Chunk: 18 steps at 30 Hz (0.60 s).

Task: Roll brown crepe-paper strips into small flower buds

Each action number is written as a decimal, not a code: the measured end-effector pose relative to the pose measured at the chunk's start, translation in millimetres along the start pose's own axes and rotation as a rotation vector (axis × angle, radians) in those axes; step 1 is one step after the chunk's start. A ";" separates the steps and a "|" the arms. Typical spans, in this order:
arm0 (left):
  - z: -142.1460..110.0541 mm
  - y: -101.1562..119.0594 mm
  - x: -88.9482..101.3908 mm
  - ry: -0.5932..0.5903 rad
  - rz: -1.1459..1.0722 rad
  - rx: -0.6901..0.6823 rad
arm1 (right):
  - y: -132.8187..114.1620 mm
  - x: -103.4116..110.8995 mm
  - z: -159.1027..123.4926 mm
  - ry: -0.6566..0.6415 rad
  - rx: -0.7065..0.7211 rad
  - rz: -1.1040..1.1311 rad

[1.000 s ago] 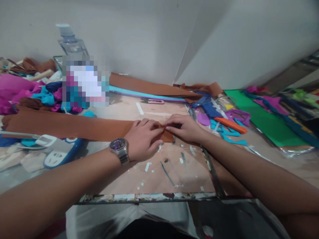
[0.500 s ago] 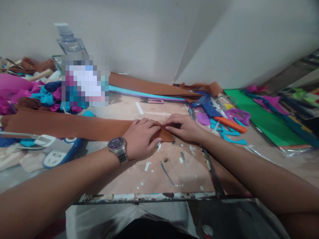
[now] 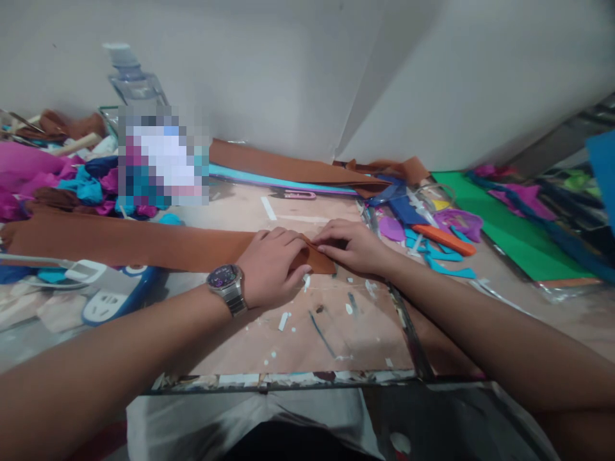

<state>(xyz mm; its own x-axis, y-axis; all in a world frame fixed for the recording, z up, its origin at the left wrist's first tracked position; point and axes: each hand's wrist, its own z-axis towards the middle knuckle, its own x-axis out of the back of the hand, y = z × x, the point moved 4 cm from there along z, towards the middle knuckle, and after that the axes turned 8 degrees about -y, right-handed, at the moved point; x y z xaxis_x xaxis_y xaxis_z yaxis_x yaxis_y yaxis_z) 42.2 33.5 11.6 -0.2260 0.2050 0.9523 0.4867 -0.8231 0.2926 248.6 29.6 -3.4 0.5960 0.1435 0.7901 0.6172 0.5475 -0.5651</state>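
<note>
Two bare hands work at the right-hand end of one long brown strip (image 3: 192, 250), which lies across the work board (image 3: 360, 333) and runs off to the left. The left hand (image 3: 271, 269) is laid over the strip, fingers loosely spread on top and thumb held apart, bearing down rather than gripping. The right hand (image 3: 358, 248) has its thumb and forefinger brought together on a raised fold near the strip's end; how firm that pinch is cannot be told. Risks noted: the fold could set crooked if the left hand's pressure eases, or spring open if the pinch slips. The long tail could snag on the power strip (image 3: 110, 296), which appears to sit against its lower edge, and pull the work out of line. Count of items: brown strips, two, the second (image 3: 278, 161) along the wall; watch (image 3: 225, 277), one; bottle (image 3: 132, 83), one; power strip, one; pink snips (image 3: 302, 194), one; orange tool (image 3: 444, 239), one; green sheet (image 3: 504, 237), one. Scraps at left overlap too closely to number.
</note>
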 end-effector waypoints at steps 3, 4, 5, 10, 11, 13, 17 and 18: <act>-0.2 0.2 -0.2 0.002 0.003 0.000 | -0.4 0.1 0.1 -0.002 -0.005 -0.003; -0.2 0.4 -0.1 0.002 0.001 0.000 | -0.8 0.0 0.1 -0.003 -0.006 -0.004; -0.3 0.7 0.1 0.003 -0.001 0.002 | -1.2 -0.1 0.2 -0.004 -0.008 -0.003; -0.6 1.4 1.9 0.019 -0.006 0.034 | -2.0 -0.8 0.3 -0.001 -0.004 -0.004; -0.7 1.6 1.8 0.020 -0.003 0.032 | -1.9 -0.9 0.4 0.000 -0.003 -0.005; -0.7 2.0 0.9 0.016 0.005 0.018 | -1.8 -1.0 0.5 0.003 -0.001 -0.006; -0.8 0.8 -2.6 -0.001 0.020 0.005 | -2.3 -1.0 0.9 0.006 -0.001 -0.003; -0.8 0.5 -3.2 -0.003 0.023 0.005 | -2.5 -1.1 0.9 0.006 -0.003 -0.002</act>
<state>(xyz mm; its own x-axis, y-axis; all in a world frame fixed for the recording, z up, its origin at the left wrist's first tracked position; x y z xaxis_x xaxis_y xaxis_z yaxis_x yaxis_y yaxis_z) 42.5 32.0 8.6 -0.2125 0.1877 0.9590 0.4956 -0.8251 0.2713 246.0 28.8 -2.6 0.5978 0.1371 0.7899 0.6203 0.5451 -0.5640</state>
